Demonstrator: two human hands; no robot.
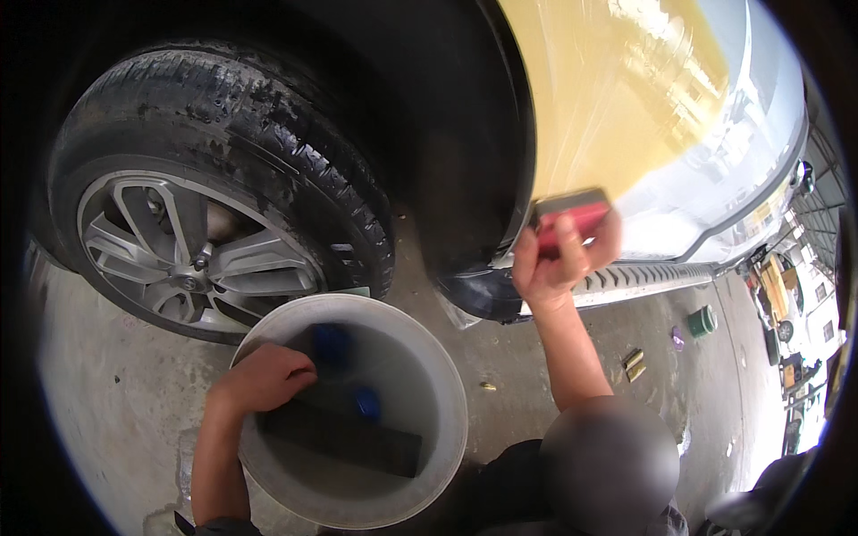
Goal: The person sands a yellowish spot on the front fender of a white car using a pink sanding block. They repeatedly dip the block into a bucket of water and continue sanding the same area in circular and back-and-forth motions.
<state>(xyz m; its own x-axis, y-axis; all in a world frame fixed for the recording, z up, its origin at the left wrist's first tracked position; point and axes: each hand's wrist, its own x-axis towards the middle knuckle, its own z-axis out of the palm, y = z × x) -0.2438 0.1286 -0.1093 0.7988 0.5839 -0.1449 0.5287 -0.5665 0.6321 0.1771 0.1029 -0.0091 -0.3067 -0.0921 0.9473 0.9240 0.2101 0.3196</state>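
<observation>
My right hand [566,251] grips a red sanding block [573,224] with a dark grey face. The block rests against the lower edge of the yellowish patch on a silver car's body panel [603,87], beside the black wheel-arch trim [519,87]. My left hand [278,378] is curled over the left side of a round white bucket [459,415]; its fingertips are partly hidden, and whether it holds anything is unclear. In the bucket's cloudy water lie a long dark block [342,439] and two blue objects [367,403].
A car tyre [221,120] with an alloy wheel stands left of the bucket. A ribbed side step [643,278] runs right. Small yellowish pieces [633,365], a purple item [678,338] and a green container [702,321] are on the concrete floor. A blurred round shape [610,462] covers part of the foreground.
</observation>
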